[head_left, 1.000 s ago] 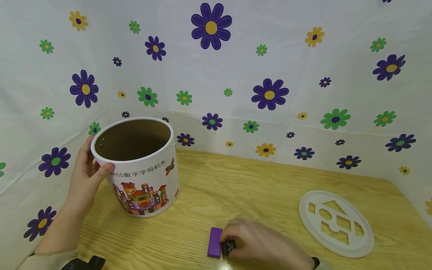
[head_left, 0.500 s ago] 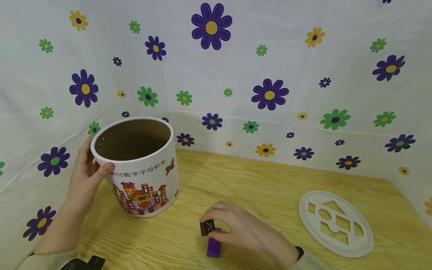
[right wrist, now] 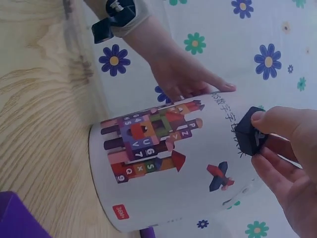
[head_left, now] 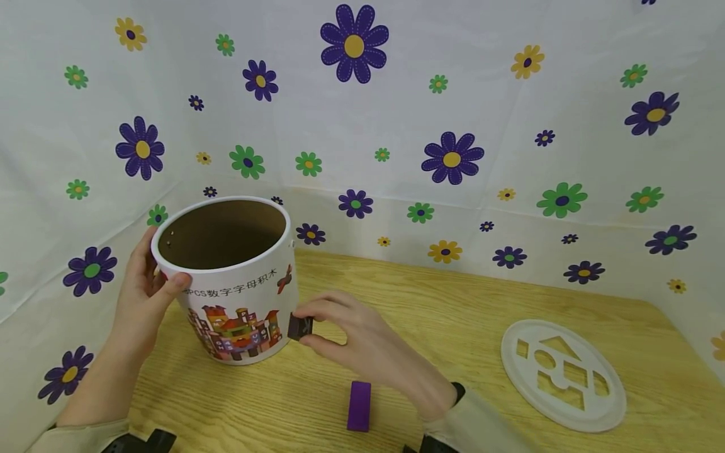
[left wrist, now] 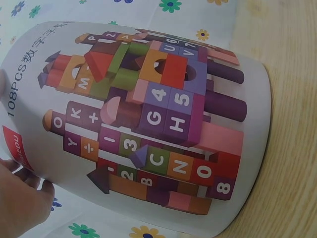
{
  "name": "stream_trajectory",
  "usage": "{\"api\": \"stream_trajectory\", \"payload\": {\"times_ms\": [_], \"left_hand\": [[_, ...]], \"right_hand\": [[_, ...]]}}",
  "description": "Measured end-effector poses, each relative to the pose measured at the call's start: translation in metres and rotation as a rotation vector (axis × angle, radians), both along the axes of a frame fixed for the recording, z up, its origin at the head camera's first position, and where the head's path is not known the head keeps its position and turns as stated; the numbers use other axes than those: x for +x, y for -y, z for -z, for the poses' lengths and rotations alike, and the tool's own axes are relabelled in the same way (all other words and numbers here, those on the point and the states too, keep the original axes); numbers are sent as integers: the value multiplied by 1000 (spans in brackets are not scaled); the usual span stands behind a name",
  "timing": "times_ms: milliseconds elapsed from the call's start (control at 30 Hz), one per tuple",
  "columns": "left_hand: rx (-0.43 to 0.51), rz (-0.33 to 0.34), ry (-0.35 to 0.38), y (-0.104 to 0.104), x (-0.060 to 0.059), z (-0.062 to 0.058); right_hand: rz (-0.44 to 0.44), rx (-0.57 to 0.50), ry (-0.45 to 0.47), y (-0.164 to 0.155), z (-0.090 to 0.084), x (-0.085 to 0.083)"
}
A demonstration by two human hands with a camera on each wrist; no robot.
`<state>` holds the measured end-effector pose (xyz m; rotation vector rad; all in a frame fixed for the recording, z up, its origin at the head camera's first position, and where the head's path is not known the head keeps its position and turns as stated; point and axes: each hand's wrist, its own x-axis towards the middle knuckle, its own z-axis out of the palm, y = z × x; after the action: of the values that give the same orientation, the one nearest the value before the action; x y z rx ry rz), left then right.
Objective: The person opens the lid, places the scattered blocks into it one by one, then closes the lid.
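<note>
A white bucket (head_left: 238, 314) printed with toy blocks stands on the table at the left of the head view, its top uncovered. My left hand (head_left: 143, 296) grips its left side near the rim, thumb on the front. Between thumb and fingers my right hand (head_left: 354, 330) pinches a dark letter block (head_left: 300, 326), in the air just right of the bucket. The right wrist view shows the same block (right wrist: 250, 130) in front of the bucket's wall. Below the right hand lies a purple rectangular block (head_left: 359, 406) on the table. The bucket's bottom is hidden from sight.
A round white plate (head_left: 512, 362) with cut-out shapes lies at the right of the wooden table (head_left: 430, 296). A white flowered cloth (head_left: 396, 113) hangs behind the table and along its left side.
My right hand has lifted the letter block from beside the purple block and carried it left and away from me, toward the bucket. The left hand and bucket stay put.
</note>
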<state>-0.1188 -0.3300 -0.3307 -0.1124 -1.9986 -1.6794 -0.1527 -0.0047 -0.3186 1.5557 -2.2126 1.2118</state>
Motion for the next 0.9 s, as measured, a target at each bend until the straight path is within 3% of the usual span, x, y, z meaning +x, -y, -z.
{"api": "stream_trajectory", "payload": {"times_ms": [200, 367, 600, 700, 900], "left_hand": [[0, -3, -2, 1, -1, 0], [-9, -15, -3, 1, -2, 0], [2, -14, -7, 1, -1, 0], [-1, -18, -8, 0, -1, -1], [-19, -27, -3, 0, -1, -2]], "right_hand": [[16, -118, 20, 19, -15, 1], [29, -200, 98, 34, -24, -3], [-37, -398, 216, 57, -31, -17], [-20, -412, 243, 64, -32, -22], [53, -374, 186, 75, -31, -29]]}}
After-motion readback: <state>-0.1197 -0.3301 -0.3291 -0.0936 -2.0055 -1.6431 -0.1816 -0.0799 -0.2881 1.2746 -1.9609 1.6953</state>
